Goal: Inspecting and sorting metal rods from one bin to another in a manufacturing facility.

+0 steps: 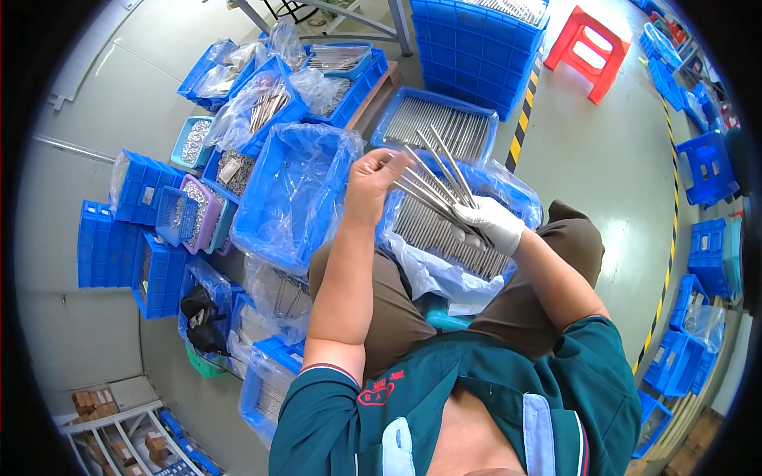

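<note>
My right hand, in a white glove, is closed around the lower ends of several thin metal rods, which fan out up and to the left. At the far ends of the lower rods, my bare left hand is closed, with thumb and fingers pinching at a rod; its fingertips are slightly blurred. Both hands are above a blue crate lined with clear plastic, between my knees. Rows of similar metal rods lie side by side in it. White plastic wrap hangs over its near edge.
Beyond the near crate sits another blue crate of rods. Left of my hands is a plastic-lined blue crate. Bins of small metal parts stand farther left. Stacked crates and a red stool are ahead.
</note>
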Available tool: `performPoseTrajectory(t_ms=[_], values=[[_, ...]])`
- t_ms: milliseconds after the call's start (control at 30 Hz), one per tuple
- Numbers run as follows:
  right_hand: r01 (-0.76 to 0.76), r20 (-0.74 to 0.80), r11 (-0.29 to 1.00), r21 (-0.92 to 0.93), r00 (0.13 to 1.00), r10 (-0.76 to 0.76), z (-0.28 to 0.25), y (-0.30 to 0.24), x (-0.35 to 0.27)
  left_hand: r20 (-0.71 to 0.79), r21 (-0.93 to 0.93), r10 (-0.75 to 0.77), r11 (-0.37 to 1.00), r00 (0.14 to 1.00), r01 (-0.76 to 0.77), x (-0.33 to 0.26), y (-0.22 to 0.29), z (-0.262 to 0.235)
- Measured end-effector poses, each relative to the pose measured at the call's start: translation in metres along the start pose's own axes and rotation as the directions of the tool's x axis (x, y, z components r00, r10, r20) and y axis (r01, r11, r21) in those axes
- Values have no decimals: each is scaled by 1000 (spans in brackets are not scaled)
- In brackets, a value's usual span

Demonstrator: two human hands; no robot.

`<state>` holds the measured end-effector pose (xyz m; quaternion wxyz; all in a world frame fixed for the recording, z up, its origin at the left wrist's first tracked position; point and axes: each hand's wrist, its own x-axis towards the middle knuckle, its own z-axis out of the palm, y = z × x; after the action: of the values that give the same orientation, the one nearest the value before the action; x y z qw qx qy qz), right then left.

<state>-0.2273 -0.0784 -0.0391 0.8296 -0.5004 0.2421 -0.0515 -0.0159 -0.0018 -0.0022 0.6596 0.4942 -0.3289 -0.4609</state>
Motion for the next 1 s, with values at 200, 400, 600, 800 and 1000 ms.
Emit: performPoseTrajectory(t_ms=[200, 400, 600, 800, 1000], values=[[-120, 85, 989, 85, 990, 112, -8, 3, -3, -235, -15, 312, 946, 921, -324, 4, 32, -38], [-161, -171, 935, 315, 960, 222, -31, 28, 7, -327, 750, 787, 553, 523, -363, -5, 39, -24], [385, -181, 812, 437, 923, -340, -6, 4, 12, 247, 827, 874, 36, 419, -561, 6, 13, 17], [97, 17, 527, 844, 978, -206, -4, 18, 23, 399, 615, 848, 34, 348, -788, 0, -12, 84], [301, -170, 422, 855, 932, -321, -17, -17, 25, 289, 576, 835, 239, 468, -782, -14, -32, 105]])
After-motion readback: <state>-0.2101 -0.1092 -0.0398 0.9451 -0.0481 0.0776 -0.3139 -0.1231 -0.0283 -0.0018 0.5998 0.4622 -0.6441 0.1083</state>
